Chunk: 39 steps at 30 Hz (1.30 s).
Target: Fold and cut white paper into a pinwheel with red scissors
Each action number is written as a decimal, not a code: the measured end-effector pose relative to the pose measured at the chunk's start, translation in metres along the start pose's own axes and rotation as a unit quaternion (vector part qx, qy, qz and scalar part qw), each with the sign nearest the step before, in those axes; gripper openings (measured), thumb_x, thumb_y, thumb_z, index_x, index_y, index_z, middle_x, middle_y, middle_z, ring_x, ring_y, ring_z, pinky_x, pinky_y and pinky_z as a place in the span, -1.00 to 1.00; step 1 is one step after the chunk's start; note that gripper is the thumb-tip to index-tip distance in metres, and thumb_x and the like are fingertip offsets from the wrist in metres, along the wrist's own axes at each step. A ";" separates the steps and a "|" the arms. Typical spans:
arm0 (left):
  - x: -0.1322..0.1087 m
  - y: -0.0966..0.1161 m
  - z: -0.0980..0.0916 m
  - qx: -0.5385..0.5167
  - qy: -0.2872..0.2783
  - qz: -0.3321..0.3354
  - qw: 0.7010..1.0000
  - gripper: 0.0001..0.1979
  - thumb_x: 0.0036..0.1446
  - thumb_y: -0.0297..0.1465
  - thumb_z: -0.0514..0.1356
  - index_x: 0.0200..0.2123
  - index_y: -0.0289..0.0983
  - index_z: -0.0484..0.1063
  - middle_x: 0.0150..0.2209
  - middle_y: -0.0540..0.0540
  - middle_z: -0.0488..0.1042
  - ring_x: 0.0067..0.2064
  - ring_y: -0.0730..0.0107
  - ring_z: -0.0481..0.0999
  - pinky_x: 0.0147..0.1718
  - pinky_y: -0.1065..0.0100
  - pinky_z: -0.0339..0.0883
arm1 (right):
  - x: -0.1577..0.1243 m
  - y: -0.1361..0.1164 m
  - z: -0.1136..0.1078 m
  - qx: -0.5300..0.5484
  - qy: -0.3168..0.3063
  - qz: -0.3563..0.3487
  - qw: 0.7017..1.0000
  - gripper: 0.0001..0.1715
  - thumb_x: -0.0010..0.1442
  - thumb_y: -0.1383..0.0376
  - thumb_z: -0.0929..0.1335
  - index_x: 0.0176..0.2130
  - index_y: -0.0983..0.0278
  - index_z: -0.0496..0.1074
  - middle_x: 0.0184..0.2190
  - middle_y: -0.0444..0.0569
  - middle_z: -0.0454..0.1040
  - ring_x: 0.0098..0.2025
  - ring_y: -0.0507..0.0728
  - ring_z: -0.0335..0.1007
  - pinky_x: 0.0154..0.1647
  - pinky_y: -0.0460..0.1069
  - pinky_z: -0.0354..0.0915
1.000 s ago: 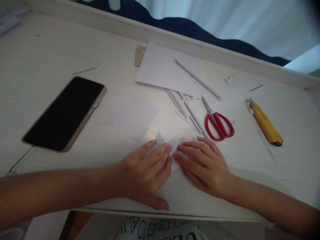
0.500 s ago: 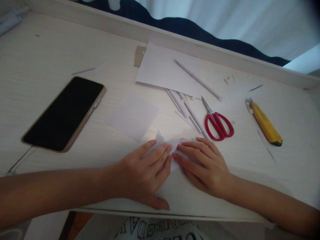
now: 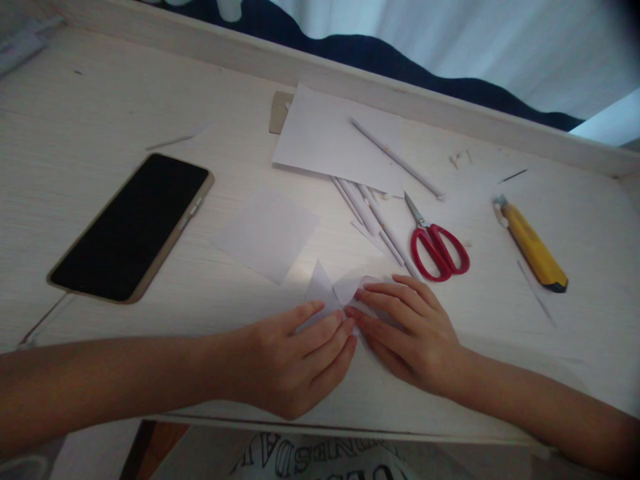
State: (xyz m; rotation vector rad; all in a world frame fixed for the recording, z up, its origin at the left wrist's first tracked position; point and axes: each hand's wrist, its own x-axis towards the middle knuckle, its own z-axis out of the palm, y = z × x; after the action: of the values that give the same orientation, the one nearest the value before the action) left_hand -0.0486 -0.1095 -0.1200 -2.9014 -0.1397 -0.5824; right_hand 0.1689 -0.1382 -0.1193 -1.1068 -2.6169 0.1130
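A small folded white paper (image 3: 320, 287) with pointed flaps lies near the table's front edge, partly covered by both hands. My left hand (image 3: 305, 353) rests on its left and lower part, fingers extended and close together, the thumb hidden beneath. My right hand (image 3: 410, 330) lies over the paper's right side, fingers spread and stretched towards the left hand. The fingertips of both hands nearly meet at the middle of the paper. Just behind my left hand a flat square of white paper (image 3: 270, 233) lies on the table.
A phone (image 3: 133, 227) with a cable lies at the left. Red-handled scissors (image 3: 437, 247), rolled paper sticks (image 3: 367, 210) and a white sheet (image 3: 335, 137) are behind the hands. A yellow cutter (image 3: 535, 247) lies at the right, near small paper scraps.
My left hand has shifted slightly right and towards the table's front edge, uncovering more of the folded paper's left flap. Its thumb has gone out of sight. My right hand has stayed in place.
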 end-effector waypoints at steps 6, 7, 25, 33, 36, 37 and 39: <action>-0.001 -0.003 -0.002 -0.016 0.001 0.019 1.000 -0.71 0.09 -0.42 -0.02 -0.18 -0.39 0.38 -0.17 -0.19 0.44 -0.12 0.23 0.38 -0.21 0.25 0.34 | -0.001 0.000 -0.001 0.001 0.000 0.001 1.000 -0.69 0.06 0.34 0.28 -0.14 0.25 0.38 -0.16 0.01 0.41 -0.07 0.18 0.23 -0.05 0.17 0.11; -0.001 -0.002 -0.001 -0.017 0.000 0.018 1.000 -0.72 0.09 -0.42 -0.02 -0.19 -0.38 0.38 -0.17 -0.19 0.44 -0.12 0.23 0.39 -0.22 0.25 0.34 | -0.001 0.000 0.000 0.001 0.000 0.001 1.000 -0.69 0.06 0.34 0.27 -0.14 0.25 0.38 -0.16 0.01 0.41 -0.07 0.18 0.23 -0.05 0.17 0.11; -0.001 -0.001 0.000 -0.021 -0.009 -0.005 1.000 -0.71 0.09 -0.40 0.01 -0.17 -0.40 0.37 -0.22 -0.23 0.47 -0.17 0.27 0.41 -0.25 0.28 0.35 | 0.000 0.000 0.000 0.003 0.000 0.001 1.000 -0.69 0.06 0.35 0.27 -0.14 0.25 0.38 -0.16 0.01 0.42 -0.07 0.18 0.23 -0.05 0.17 0.12; -0.002 -0.001 0.000 -0.024 -0.013 0.001 1.000 -0.70 0.08 -0.39 0.01 -0.16 -0.42 0.37 -0.21 -0.24 0.47 -0.17 0.24 0.42 -0.27 0.27 0.36 | -0.001 0.000 0.000 0.002 -0.007 0.000 1.000 -0.69 0.06 0.34 0.28 -0.14 0.25 0.38 -0.16 0.01 0.42 -0.07 0.18 0.23 -0.05 0.17 0.11; -0.002 -0.001 0.000 -0.020 -0.012 0.008 1.000 -0.70 0.08 -0.38 0.01 -0.16 -0.41 0.36 -0.22 -0.23 0.47 -0.18 0.25 0.42 -0.27 0.28 0.36 | -0.001 0.000 -0.001 0.002 -0.005 0.001 1.000 -0.69 0.06 0.34 0.28 -0.14 0.25 0.38 -0.16 0.00 0.42 -0.07 0.18 0.23 -0.05 0.16 0.11; -0.002 -0.001 0.001 -0.019 -0.012 0.001 1.000 -0.70 0.08 -0.38 0.02 -0.16 -0.40 0.36 -0.22 -0.22 0.47 -0.18 0.26 0.42 -0.27 0.28 0.36 | 0.000 0.000 -0.001 0.001 -0.004 0.002 1.000 -0.69 0.06 0.34 0.28 -0.14 0.25 0.39 -0.16 0.00 0.42 -0.07 0.18 0.23 -0.05 0.16 0.11; -0.001 0.000 0.001 -0.016 -0.007 -0.021 1.000 -0.73 0.06 -0.37 0.05 -0.18 -0.37 0.37 -0.23 -0.18 0.48 -0.19 0.27 0.42 -0.27 0.28 0.35 | 0.000 0.000 -0.001 0.001 -0.001 0.003 1.000 -0.70 0.06 0.34 0.27 -0.15 0.25 0.39 -0.17 0.01 0.43 -0.08 0.18 0.24 -0.06 0.16 0.12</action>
State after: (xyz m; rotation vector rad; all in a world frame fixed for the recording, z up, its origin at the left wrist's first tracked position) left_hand -0.0491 -0.1097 -0.1217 -2.9412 -0.1938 -0.5775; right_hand 0.1693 -0.1382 -0.1189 -1.1137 -2.6151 0.1167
